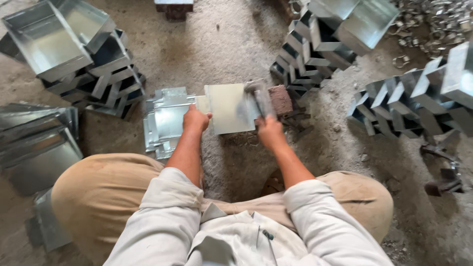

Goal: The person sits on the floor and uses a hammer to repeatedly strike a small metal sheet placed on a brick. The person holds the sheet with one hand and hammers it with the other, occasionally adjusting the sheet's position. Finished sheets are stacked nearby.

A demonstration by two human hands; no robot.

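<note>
Head view: on the floor (pixel 231 44), the flat metal sheet (pixel 227 107) lies crosswise between both hands. Left hand (pixel 195 119) pinches its left edge; right hand (pixel 269 132) clasps what seems a hammer (pixel 260 98), blurred, over the right edge.

Gritty floor (pixel 226 44) bears stacked metal boxes (pixel 315 54), seemingly galvanised.
</note>
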